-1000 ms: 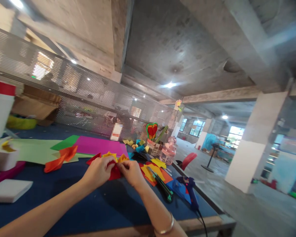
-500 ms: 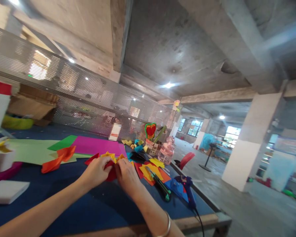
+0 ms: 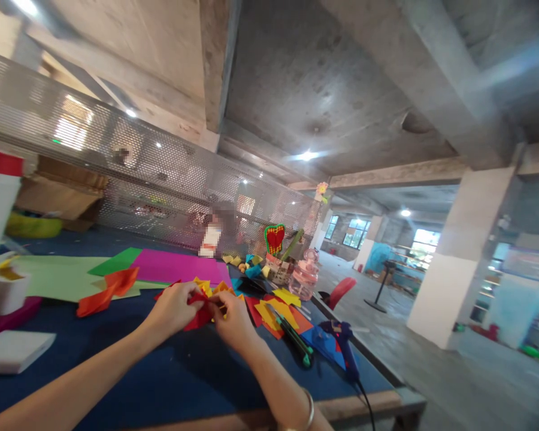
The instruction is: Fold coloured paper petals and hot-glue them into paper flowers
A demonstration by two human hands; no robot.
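No legible writing on any item. Far left edge of worktop (image 3: 117,371): white box (image 3: 2,290) holding yellow scraps. Orange folded paper (image 3: 105,290) lies on the green sheet (image 3: 54,276), magenta sheet (image 3: 179,267) behind it. Mid-worktop: left hand (image 3: 173,308) and right hand (image 3: 233,320) meet over the red paper piece (image 3: 197,311); fingers of both pinch it, thumbs pressed on top. Versus half a second ago, the piece sits slightly higher and more opened between the hands. Right: craft knife (image 3: 294,341), pink jar (image 3: 303,278) with contents unclear, blue glue gun (image 3: 344,350) at the right edge.
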